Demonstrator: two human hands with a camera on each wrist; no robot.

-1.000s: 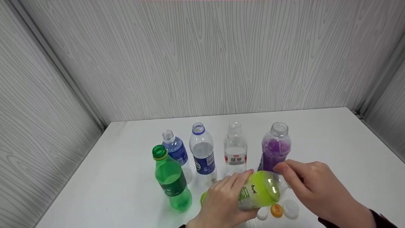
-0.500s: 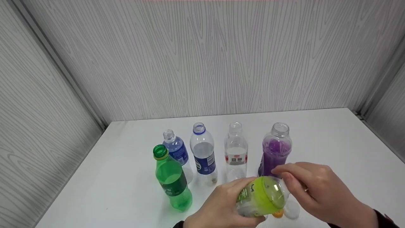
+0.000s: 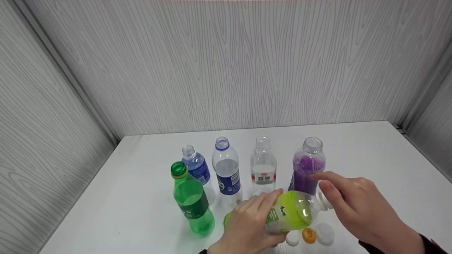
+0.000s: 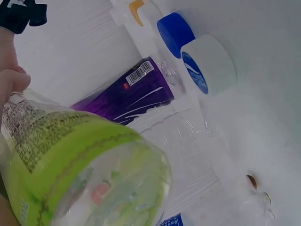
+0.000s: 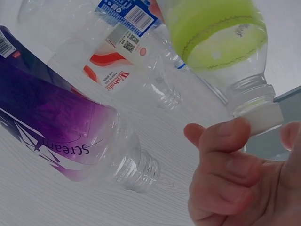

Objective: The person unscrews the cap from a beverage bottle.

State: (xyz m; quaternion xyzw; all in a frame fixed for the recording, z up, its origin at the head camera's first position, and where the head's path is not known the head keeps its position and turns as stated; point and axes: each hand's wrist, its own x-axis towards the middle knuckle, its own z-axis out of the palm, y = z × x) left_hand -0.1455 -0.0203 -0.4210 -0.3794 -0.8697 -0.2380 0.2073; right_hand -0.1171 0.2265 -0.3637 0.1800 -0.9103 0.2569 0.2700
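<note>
My left hand (image 3: pixel 247 220) grips a plastic bottle with a yellow-green label (image 3: pixel 287 211), tilted almost on its side with its neck to the right. In the right wrist view a white bottle cap (image 5: pixel 265 117) sits at its mouth. My right hand (image 3: pixel 367 208) is beside that neck, index finger stretched out. The right wrist view shows the index fingertip at the cap's edge and the thumb apart from it; the other fingers are bent. Behind the neck stands an uncapped bottle with a purple label (image 3: pixel 305 173). The left wrist view shows the held bottle's base.
More uncapped bottles stand upright: green (image 3: pixel 190 199), small blue-labelled (image 3: pixel 197 167), larger blue-labelled (image 3: pixel 227 173) and red-and-white-labelled (image 3: pixel 263 173). An orange cap (image 3: pixel 309 235) lies between a white cap (image 3: pixel 292 238) and a larger whitish cap (image 3: pixel 325 234). A patterned panel (image 3: pixel 247 63) rises behind the table.
The held bottle dipped toward me, then swung back, so its neck shows again. My right hand turned and its index finger straightened from a more bent pose. The standing bottles stayed put.
</note>
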